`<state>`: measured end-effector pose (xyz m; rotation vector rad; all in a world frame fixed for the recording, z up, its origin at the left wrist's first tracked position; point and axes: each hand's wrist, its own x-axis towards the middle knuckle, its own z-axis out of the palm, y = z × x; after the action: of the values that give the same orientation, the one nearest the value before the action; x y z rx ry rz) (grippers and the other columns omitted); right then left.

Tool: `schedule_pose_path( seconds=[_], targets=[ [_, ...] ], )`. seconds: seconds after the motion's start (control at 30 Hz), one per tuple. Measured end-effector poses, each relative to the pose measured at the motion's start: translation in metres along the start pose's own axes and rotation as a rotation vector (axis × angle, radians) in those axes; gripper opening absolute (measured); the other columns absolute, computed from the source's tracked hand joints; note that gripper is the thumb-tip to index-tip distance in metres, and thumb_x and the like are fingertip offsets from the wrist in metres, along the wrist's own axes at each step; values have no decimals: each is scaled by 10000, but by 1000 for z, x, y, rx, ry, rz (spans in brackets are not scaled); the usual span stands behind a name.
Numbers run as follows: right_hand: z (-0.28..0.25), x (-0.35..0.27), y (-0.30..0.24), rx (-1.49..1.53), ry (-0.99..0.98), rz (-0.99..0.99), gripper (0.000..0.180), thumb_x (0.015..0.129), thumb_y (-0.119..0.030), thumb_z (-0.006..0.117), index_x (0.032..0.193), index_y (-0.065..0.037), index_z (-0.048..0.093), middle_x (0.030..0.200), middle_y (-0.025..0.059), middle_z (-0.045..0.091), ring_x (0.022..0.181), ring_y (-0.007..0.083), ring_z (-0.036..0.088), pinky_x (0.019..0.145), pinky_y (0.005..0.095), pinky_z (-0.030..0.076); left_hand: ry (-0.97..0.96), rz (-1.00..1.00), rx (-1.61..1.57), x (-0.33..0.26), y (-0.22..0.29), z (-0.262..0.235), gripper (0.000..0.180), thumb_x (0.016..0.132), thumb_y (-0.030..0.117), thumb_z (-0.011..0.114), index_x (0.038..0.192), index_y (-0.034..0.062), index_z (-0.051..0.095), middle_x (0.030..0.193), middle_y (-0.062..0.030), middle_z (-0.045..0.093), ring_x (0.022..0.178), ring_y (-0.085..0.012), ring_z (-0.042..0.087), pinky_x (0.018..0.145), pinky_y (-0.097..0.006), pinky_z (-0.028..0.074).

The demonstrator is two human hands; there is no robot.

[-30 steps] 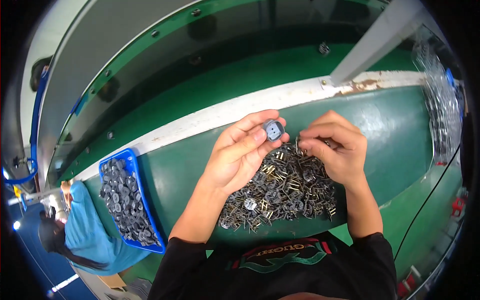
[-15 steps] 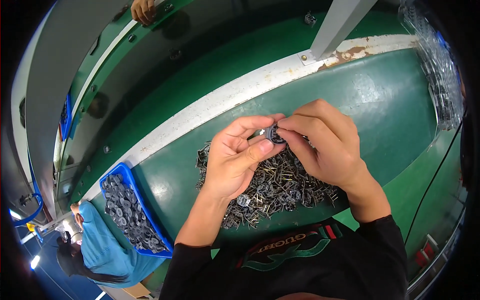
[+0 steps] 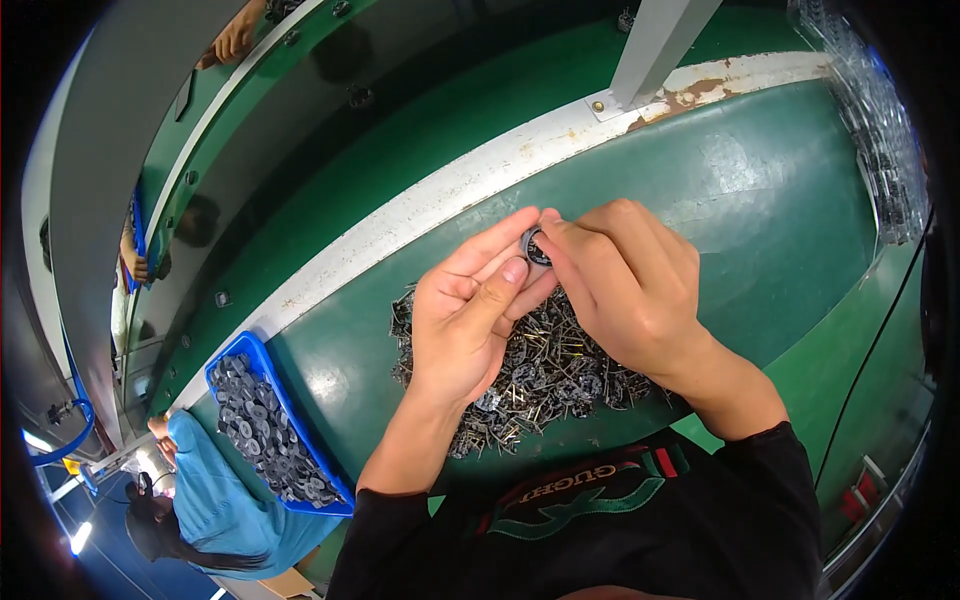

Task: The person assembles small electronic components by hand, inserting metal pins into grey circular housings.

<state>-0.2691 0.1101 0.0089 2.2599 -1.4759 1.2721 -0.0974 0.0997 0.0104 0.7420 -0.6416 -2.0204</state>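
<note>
A small round dark grey cap [image 3: 534, 243] with an open ringed face is held between the thumb and fingers of my left hand [image 3: 462, 318]. My right hand [image 3: 640, 285] is closed at the cap's right edge, thumb and index finger pinched together against it. Whether a smaller piece sits in that pinch is hidden by the fingers. Below both hands lies a heap of small black parts with thin metal pins [image 3: 540, 375], on the green work surface [image 3: 755, 235].
A blue tray [image 3: 298, 428] of round grey caps [image 3: 250, 415] stands left. Beyond the white rail [image 3: 420, 210] runs a dark green strip with scattered parts. A grey post [image 3: 660, 50] rises ahead; clear plastic trays [image 3: 885, 150] stack right. A co-worker in blue [image 3: 225, 500] sits left.
The cap has tilted so its open face shows more, and both hands' fingertips have shifted up and slightly left. At the upper left, another person's hand has moved left.
</note>
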Motion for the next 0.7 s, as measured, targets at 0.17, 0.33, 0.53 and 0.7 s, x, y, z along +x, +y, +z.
schedule_pose_path(
  seconds=[0.17,0.33,0.53,0.7],
  targets=[
    [7,-4,-2,232,9,80,194,769,-48,680,956,-3,650,838,72,598,667,210,622,509,334,483,94,114,265,1,1,14,360,963,-15,608,1315,-74,564,1192,-167,677,1057,-189,672,1011,-354,528],
    [-4,10,13,432,-142,167,226,827,-37,668,1051,-7,661,835,90,617,691,281,635,555,387,510,133,294,686,33,37,-5,268,926,-31,633,1188,-89,651,1095,-169,707,986,-220,702,918,-304,549],
    [3,2,34,196,-333,148,124,852,-61,649,969,-24,665,789,104,585,748,309,631,630,419,528,541,449,1091,120,118,-83,245,906,56,642,1115,-54,706,944,-123,735,932,-210,717,842,-297,547],
    [7,-2,19,270,-494,68,163,817,-182,729,813,-47,638,851,90,559,815,287,617,719,423,530,823,579,1699,145,152,-187,269,914,247,670,1055,33,754,928,-164,742,866,-318,704,859,-384,535]
  ],
)
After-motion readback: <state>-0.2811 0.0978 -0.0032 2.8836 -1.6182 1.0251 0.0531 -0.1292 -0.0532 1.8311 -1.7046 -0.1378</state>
